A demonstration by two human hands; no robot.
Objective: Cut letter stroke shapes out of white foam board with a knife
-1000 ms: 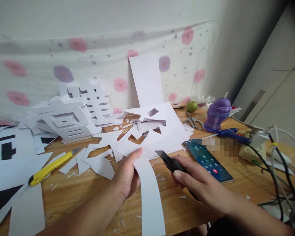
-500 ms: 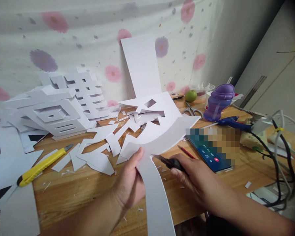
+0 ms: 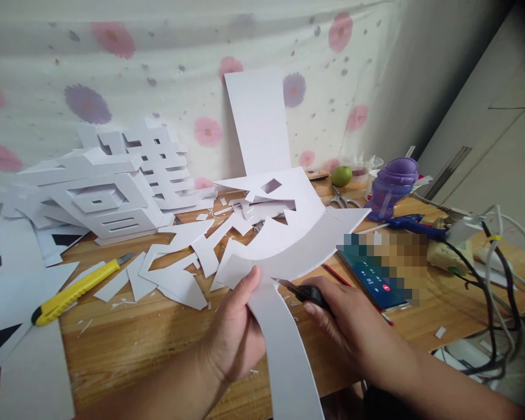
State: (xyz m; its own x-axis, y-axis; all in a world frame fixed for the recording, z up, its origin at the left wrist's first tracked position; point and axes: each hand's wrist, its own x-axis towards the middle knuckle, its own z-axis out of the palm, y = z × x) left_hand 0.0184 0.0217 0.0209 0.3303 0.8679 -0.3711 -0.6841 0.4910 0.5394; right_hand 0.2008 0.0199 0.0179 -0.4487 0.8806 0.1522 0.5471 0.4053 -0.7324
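My left hand (image 3: 236, 326) is closed on a large cut sheet of white foam board (image 3: 289, 356), its thumb lying on top and the fingers underneath. The sheet has a curved edge, a long strip running down toward me, and a small diamond-shaped hole farther up. In my right hand (image 3: 350, 321) is a dark-handled craft knife (image 3: 308, 291), gripped with the fingers wrapped round it. Its blade tip touches or almost touches the board's right edge, just right of my left thumb.
A yellow box cutter (image 3: 79, 290) and white offcuts (image 3: 179, 286) lie on the wooden table (image 3: 157, 356). White board letter shapes (image 3: 109, 204) stand at the back left. Rightward are a phone (image 3: 371, 280), a purple cup (image 3: 391, 186), scissors (image 3: 343, 200), a green apple (image 3: 341, 175) and cables (image 3: 492, 303).
The view has shifted slightly. Both hands and the board stay nearly in place, with the knife tip still at the board's edge beside my left thumb.
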